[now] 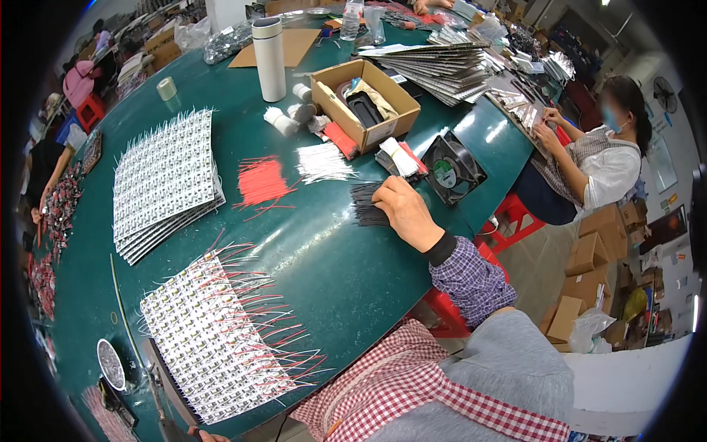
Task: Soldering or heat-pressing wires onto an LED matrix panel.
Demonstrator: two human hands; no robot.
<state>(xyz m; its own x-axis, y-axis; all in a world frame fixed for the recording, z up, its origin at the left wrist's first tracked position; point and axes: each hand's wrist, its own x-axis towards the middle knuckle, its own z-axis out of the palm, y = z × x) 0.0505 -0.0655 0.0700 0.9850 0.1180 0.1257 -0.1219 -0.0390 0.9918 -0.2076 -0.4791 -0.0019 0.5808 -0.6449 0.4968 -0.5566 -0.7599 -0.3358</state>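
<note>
My right hand reaches over a pile of short black wires, its bent fingertips pressed together on them. At the lower edge a small part of my left hand shows; its grip is cut off by the frame. Near it lies a white panel of small circuit boards, with red and white wires sticking out along its right side. Farther off, a stack of similar panels has pale wires standing up. Red wires and white wires lie in loose piles left of the black ones.
A cardboard box, a white flask and a black fan stand beyond the wires on the green table. A white cup sits at lower left. A co-worker handles pieces at the right.
</note>
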